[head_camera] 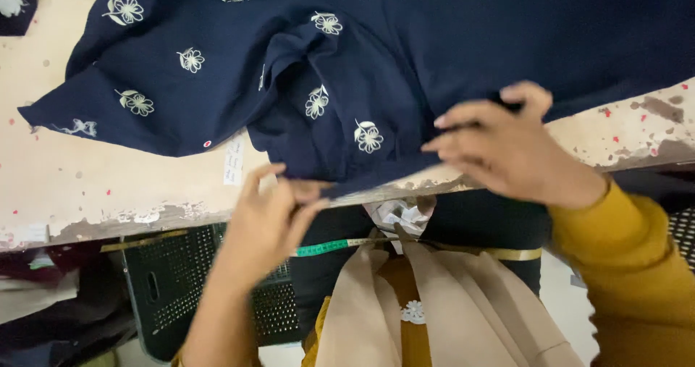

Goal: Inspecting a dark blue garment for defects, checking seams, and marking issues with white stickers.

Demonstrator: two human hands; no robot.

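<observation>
Navy garment with white embroidered flowers lies bunched on worn cream table, its hem reaching the near table edge. Left hand pinches the hem at that edge, fingers closed narrow. Right hand grips a fold of the garment, thumb over cloth. Green measuring tape hangs below the table edge, beside a black perforated crate.

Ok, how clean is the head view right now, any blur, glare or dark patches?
Head view: lighting is soft and even, no glare on the table; the navy cloth and its white flowers are sharp; the left hand and right hand are slightly motion-blurred at the fingers; below the table edge, the crate sits in dim shadow.
</observation>
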